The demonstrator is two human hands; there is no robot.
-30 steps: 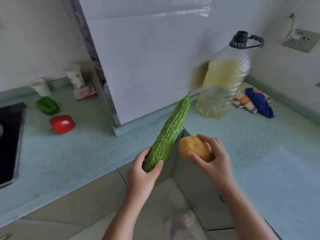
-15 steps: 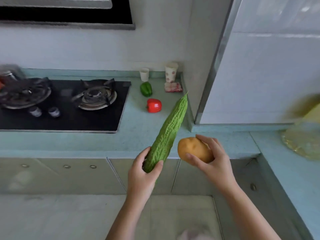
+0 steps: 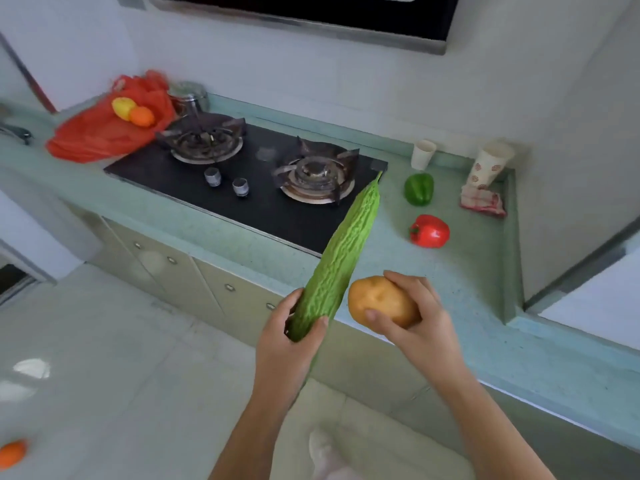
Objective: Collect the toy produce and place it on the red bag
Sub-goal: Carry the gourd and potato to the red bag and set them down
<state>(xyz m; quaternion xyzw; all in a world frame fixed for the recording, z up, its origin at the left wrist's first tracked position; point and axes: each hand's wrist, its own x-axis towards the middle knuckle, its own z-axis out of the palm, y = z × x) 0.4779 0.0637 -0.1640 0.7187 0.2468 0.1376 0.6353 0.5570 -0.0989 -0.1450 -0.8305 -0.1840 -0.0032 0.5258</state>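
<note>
Wrapped around the lower end of the bitter gourd (image 3: pixel 343 258), my left hand (image 3: pixel 287 344) holds it tilted up over the counter (image 3: pixel 467 271) edge, while my right hand (image 3: pixel 415 327) cups the potato (image 3: pixel 379 301) just beside it. Both should land gently on the red bag (image 3: pixel 100 133) left of the stove (image 3: pixel 249 174), beside the lemon (image 3: pixel 123 107) and orange (image 3: pixel 141 116), without rolling off. Burner grates lie between; a green pepper (image 3: pixel 419 188) and red pepper (image 3: pixel 429 231) sit on the counter

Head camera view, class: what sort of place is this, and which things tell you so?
Most likely a home kitchen: a two-burner gas hob sits in a pale green counter, a range hood hangs above it, and cabinet doors run below.
</note>
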